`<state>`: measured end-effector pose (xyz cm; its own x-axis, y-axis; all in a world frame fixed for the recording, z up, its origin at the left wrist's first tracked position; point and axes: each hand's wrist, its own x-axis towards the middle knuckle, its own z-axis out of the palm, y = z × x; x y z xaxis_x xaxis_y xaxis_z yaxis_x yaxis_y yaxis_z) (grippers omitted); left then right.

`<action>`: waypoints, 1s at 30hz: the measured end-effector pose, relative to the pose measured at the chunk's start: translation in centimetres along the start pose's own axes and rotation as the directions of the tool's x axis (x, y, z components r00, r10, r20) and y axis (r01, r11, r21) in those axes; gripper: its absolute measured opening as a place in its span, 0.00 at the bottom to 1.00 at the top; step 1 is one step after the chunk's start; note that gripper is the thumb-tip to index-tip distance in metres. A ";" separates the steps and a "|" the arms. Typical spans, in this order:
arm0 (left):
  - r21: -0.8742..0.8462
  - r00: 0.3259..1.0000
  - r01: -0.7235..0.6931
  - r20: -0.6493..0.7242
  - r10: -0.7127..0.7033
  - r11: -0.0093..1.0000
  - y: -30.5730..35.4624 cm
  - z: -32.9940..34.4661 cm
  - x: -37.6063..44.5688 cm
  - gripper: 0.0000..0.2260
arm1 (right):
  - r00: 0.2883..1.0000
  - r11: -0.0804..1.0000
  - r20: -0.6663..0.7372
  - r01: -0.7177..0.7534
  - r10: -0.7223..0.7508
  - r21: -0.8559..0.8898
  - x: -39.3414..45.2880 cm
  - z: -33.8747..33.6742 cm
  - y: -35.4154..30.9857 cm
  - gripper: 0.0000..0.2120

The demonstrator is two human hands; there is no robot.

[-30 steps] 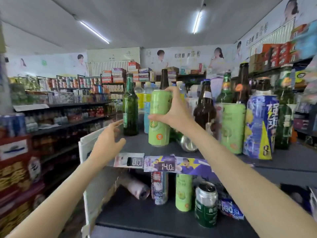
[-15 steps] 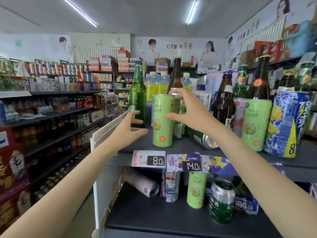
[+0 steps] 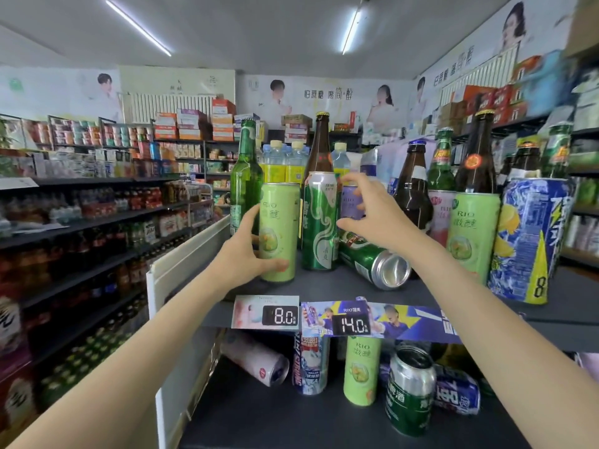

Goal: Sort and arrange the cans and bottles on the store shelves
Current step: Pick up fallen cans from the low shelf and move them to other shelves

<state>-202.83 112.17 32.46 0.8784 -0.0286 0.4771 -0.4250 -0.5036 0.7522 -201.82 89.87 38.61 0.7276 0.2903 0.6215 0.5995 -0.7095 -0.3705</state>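
Left hand (image 3: 241, 254) gripping light green can (image 3: 279, 233), right hand (image 3: 372, 215) spread by purple can (image 3: 351, 202)

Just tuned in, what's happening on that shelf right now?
A person is tidying drinks on the top shelf. The left hand holds a light green can standing upright near the shelf's front edge. The right hand is open, reaching toward a purple can behind the upright green and white can. A dark green can lies on its side beneath that hand, not yet stood up.

Shop: stocked shelves (image 3: 97, 218), price tags (image 3: 281, 315)
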 end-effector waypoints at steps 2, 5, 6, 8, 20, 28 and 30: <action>0.034 0.996 0.031 -0.084 -0.028 0.999 -0.7 -0.6 0.4 0.47 | 1.000 1.000 -0.016 0.011 -0.011 0.021 0.2 0.4 0.2 0.34; 0.138 0.983 0.069 -0.179 -0.043 0.988 -1.6 -1.4 1.2 0.47 | 0.999 0.998 -0.033 0.010 -0.008 0.065 1.2 1.0 0.3 0.41; 0.167 0.980 0.076 -0.193 -0.044 0.983 -1.9 -1.5 1.5 0.47 | 1.000 0.997 -0.021 -0.001 0.002 0.073 1.8 1.2 0.3 0.44; 0.209 0.979 0.081 -0.200 -0.039 0.974 -2.3 -1.6 2.0 0.47 | 0.999 0.995 0.024 -0.030 0.028 0.094 3.0 1.8 0.3 0.47; 0.267 0.977 0.140 -0.192 -0.089 0.954 -2.2 -0.7 3.6 0.47 | 0.986 0.929 -0.105 -0.081 0.127 0.360 3.9 2.8 0.1 0.33; -0.152 0.978 -0.204 -0.065 0.196 0.967 3.9 1.2 0.2 0.38 | 0.997 0.796 -0.044 -0.019 0.057 0.605 1.6 -1.4 -3.1 0.39; -0.371 0.994 -0.048 0.070 0.080 0.928 4.9 1.7 -0.1 0.42 | 1.000 0.808 0.000 -0.017 0.020 0.589 1.2 -1.3 -4.0 0.39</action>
<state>-204.64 108.22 35.29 0.8549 -0.1286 0.5026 -0.5176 -0.1458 0.8431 -203.78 92.24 41.74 0.7397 0.2759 0.6137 0.6687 -0.1994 -0.7163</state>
